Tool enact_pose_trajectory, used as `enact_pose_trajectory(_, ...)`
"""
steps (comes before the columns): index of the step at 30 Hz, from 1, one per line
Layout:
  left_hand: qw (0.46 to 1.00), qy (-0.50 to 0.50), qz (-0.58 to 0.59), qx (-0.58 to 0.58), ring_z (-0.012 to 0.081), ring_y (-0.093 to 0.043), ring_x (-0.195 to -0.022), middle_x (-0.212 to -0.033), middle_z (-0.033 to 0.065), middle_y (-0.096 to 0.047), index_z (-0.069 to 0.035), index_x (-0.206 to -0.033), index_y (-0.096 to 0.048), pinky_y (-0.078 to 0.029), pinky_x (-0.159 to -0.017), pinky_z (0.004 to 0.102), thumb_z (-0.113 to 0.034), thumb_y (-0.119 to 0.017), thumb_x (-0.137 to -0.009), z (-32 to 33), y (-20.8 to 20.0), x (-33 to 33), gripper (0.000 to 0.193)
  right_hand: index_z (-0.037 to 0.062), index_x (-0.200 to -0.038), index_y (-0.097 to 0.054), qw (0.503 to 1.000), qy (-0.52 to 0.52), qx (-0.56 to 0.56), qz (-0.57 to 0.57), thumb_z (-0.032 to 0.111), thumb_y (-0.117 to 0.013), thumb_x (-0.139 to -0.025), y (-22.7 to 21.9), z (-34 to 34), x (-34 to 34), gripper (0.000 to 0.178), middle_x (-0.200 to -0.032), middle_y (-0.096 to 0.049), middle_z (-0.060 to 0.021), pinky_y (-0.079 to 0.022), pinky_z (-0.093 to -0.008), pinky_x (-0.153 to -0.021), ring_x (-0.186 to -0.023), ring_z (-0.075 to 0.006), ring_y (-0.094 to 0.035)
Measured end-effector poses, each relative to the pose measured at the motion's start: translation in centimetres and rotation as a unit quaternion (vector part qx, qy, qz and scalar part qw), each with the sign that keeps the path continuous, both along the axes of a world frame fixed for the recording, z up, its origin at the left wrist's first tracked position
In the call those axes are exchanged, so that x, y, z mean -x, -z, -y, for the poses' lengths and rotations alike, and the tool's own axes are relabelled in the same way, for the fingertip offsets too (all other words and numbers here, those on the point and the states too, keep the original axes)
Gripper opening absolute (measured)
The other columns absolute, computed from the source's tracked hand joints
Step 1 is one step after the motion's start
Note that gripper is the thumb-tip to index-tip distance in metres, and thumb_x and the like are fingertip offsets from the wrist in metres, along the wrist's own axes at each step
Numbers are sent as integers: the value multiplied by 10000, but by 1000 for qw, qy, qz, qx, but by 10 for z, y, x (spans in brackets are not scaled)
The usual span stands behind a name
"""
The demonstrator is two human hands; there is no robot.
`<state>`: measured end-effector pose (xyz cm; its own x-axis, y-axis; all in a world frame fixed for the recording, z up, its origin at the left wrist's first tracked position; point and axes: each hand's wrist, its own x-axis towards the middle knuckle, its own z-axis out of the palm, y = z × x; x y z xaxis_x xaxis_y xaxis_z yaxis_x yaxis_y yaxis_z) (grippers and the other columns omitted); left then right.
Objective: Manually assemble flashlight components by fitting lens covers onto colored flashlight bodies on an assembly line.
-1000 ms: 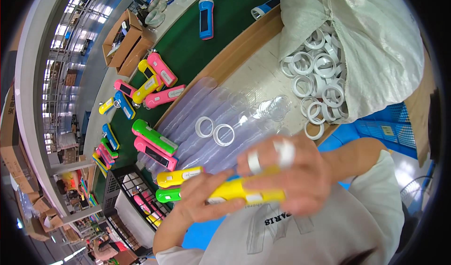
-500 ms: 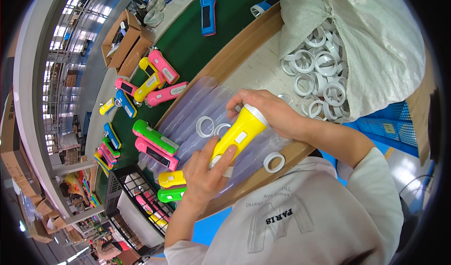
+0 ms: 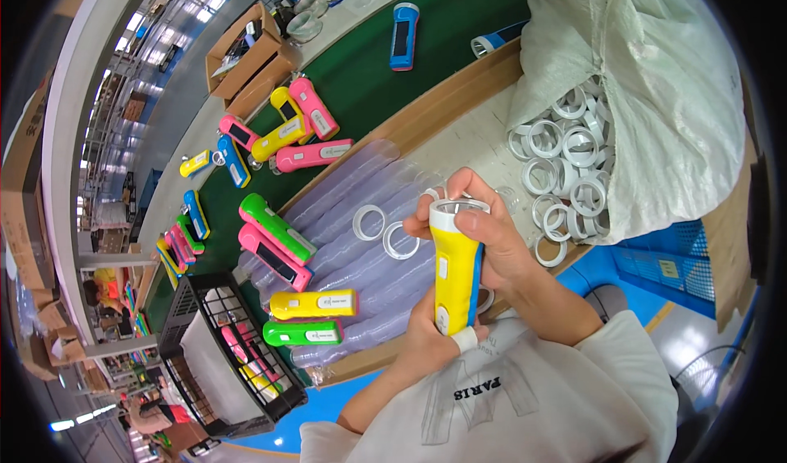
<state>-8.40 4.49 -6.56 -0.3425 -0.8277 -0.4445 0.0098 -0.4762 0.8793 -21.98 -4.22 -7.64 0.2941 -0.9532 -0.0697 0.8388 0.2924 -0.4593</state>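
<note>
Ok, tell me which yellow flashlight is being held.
The yellow plastic flashlight topped by a round white rim, left hand at its lower end, right hand at its head; the other yellow flashlights lie untouched by either hand.

We look steeply down through the left of two fisheye cameras worn on the head. The pale, printed fabric shirt (image 3: pixel 566 389) is close at our lower edge; the yellow, white-headed plastic flashlight (image 3: pixel 457 274) is near, just below and right of our centre. Farther off, the flat dark-green belt (image 3: pixel 361 86) slants across, and the long pale frame (image 3: pixel 70 151) bows along our left.
</note>
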Motion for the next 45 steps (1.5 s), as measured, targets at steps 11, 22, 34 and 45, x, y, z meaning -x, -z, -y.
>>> enact_pose_trajectory(11,998,-17,-53,-13,186,-560,-574,-764,85,-581,-18,-1090,-487,-466,-540,291,-99,-769,-669,-10,0,-2,513,132,-880,-434,993,40,109,-17,183,-697,-767,8,-15,-1,291,-988,-580,-157,-424,-483,-1027,-1002,-323,-622)
enact_pose_trajectory(22,935,-31,-309,-172,185,-544,-612,-978,108,-574,-8,-1317,-405,-430,-460,257,-92,-749,-720,34,23,-25,694,67,-1254,-478,996,-13,-51,-65,397,-424,-1008,21,7,28,415,-1140,-570,-75,-431,-361,-927,-1052,-170,-535)
enact_pose_trajectory(34,994,-78,-63,51,167,-602,-798,-1008,65,-606,-11,-1167,-521,-516,-669,330,-452,-554,-944,202,18,-14,495,-1,-930,-640,305,124,231,-915,206,-739,-676,44,12,98,342,-1190,-579,-162,-402,-366,-901,-1106,-286,-495)
enact_pose_trajectory(45,665,309,420,534,301,-500,-1079,-1156,114,-557,-110,-1029,-712,-348,-938,447,-195,-755,-742,190,45,-37,302,12,-830,-648,377,-1,263,-888,218,-733,-740,25,7,110,240,-1186,-553,-257,-462,-407,-870,-1060,-378,-546)
